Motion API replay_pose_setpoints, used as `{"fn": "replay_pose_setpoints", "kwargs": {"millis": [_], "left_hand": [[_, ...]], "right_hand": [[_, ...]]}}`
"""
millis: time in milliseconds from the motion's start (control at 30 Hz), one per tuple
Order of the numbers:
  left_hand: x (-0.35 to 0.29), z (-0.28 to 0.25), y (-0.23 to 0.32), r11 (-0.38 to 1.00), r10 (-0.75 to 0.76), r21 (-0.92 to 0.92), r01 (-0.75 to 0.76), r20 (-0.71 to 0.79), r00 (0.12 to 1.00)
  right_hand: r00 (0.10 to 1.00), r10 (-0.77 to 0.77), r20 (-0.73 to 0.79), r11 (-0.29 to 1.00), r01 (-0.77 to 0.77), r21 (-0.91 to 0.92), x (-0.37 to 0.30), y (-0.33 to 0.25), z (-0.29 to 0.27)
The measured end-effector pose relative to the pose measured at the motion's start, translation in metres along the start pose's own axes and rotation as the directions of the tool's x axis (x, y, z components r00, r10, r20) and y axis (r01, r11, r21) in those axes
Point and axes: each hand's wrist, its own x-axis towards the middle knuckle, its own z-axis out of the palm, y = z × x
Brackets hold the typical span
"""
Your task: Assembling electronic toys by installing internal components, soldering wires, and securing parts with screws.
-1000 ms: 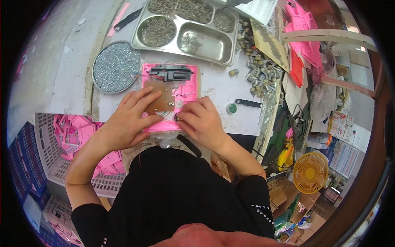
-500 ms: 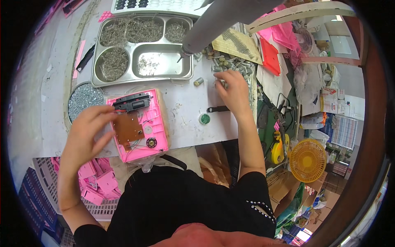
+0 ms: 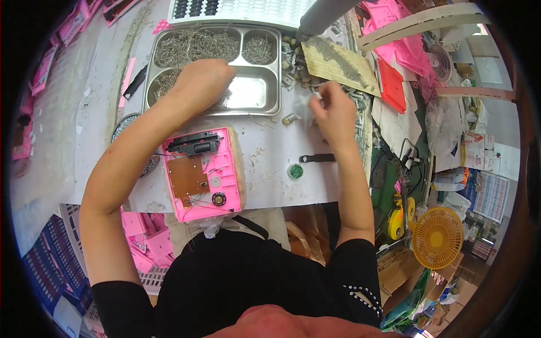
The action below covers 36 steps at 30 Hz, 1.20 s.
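My left hand (image 3: 204, 84) reaches over the steel compartment tray (image 3: 169, 111), its fingers curled together at the large front compartment, where small shiny metal pieces lie. Whatever its fingertips hold is hidden. Coiled wire springs (image 3: 194, 46) fill the tray's other compartments. My right hand (image 3: 336, 115) hovers at the right beside a pile of small metal cylinders, thumb and fingers drawn together; a small pale bit shows at the fingertips, too blurred to name. In front of me lies an open pink plastic housing (image 3: 230, 169) with a brown board (image 3: 189, 177), a black module (image 3: 198, 145) and thin wires, touched by neither hand.
A green-filled round pot (image 3: 295, 171) and a black strip (image 3: 317, 158) lie right of the housing. A grey pole (image 3: 324, 19) slants over the back. A yellowish card (image 3: 341, 65) and a red tray (image 3: 391, 84) are at the right. Pink parts (image 3: 147, 239) fill a crate below left.
My left hand has left the pink housing and moved up and right to the tray. My right hand's fingers have drawn closer together. The whole view has shifted slightly.
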Motion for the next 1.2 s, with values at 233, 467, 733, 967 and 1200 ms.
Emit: {"fn": "replay_pose_setpoints", "kwargs": {"millis": [233, 467, 733, 967, 1200], "left_hand": [[0.017, 0.006, 0.000, 0.991, 0.116, 0.064, -0.115, -0.007, 0.993], [-0.101, -0.080, 0.064, 0.568, -0.221, -0.805, 0.172, 0.053, 0.974], [-0.205, -0.029, 0.090, -0.526, -0.310, -0.817, 0.234, 0.441, 0.842], [-0.216, -0.015, 0.099, -0.552, -0.288, -0.801, 0.229, 0.441, 0.850], [-0.186, -0.038, 0.079, 0.482, -0.310, -0.786, 0.386, 0.259, 0.915]], "right_hand": [[0.986, 0.134, 0.099, 0.855, -0.165, 0.492, -0.042, 0.010, -0.024], [0.964, -0.182, 0.193, 0.789, 0.026, 0.614, -0.113, -0.076, -0.037], [0.885, -0.453, 0.104, 0.719, 0.294, 0.629, -0.131, -0.113, 0.000], [0.842, -0.539, 0.029, 0.704, 0.432, 0.564, -0.136, -0.117, 0.007], [0.927, -0.360, 0.106, 0.721, 0.204, 0.663, -0.142, -0.085, 0.004]]}}
